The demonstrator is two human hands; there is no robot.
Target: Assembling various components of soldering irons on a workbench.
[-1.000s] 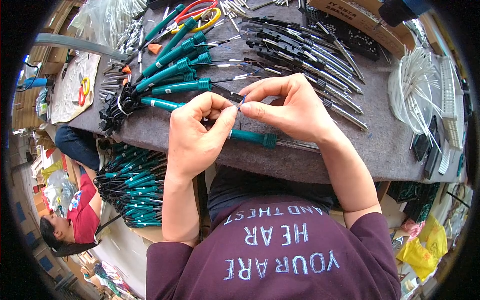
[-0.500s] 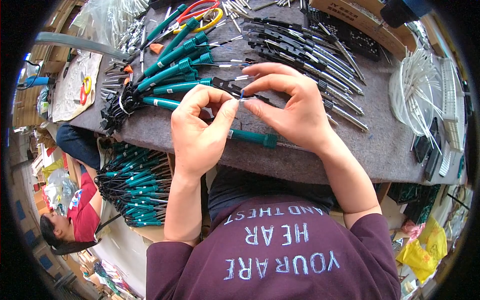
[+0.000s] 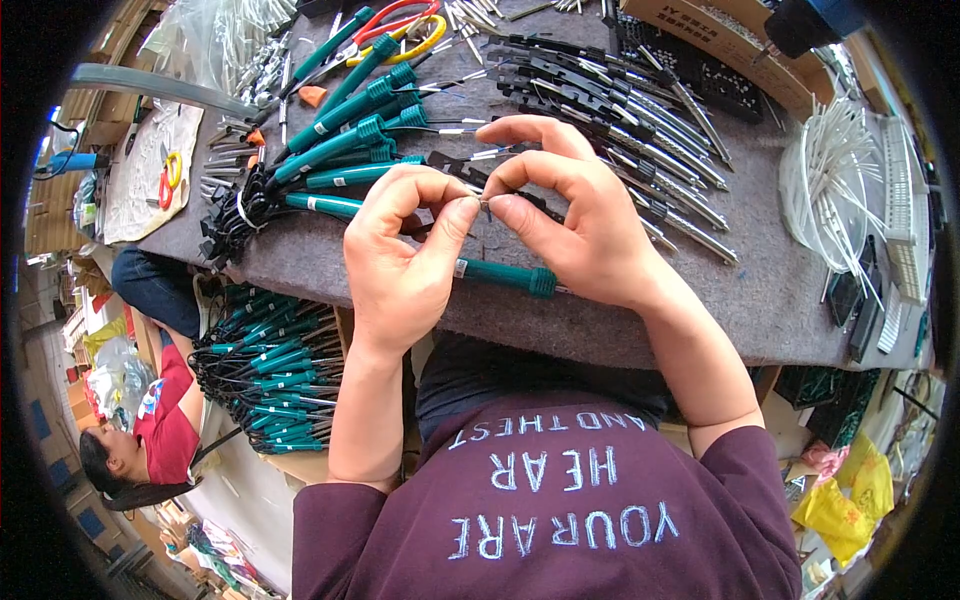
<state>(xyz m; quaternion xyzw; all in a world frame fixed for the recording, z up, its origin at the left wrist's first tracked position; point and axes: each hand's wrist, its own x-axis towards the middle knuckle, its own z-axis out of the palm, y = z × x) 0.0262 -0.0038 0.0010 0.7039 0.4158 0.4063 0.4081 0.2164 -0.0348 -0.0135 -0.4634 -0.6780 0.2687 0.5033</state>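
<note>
Over the front of the table my left hand [image 3: 402, 262] pinches a thin wire [image 3: 484, 203] between thumb and index finger. My right hand [image 3: 592, 222] is closed on the same wire with thumb and index fingertip, its other fingers raised and curled. The fingertips nearly meet and hide most of the wire. Beneath the hands lies a teal handle [image 3: 505, 276], partly covered by my left hand. Beyond my left hand, a bundle of similar teal handles [image 3: 345, 133] fans out, with thin wires at their ends and black cords [image 3: 235, 225] gathered at the left.
Slotted metal rods with black strips [image 3: 640, 130] lie in rows beyond my right hand. White ties fill a clear bag [image 3: 835, 190] at the right. Red- and yellow-handled scissors [image 3: 400, 30] lie at the back. More teal handles [image 3: 280, 375] are piled below left, near a seated person [image 3: 165, 420].
My right fingertips have closed in beside the left ones, and the right hand has shifted slightly left. The blue wire piece seen between the fingers earlier is now mostly hidden.
</note>
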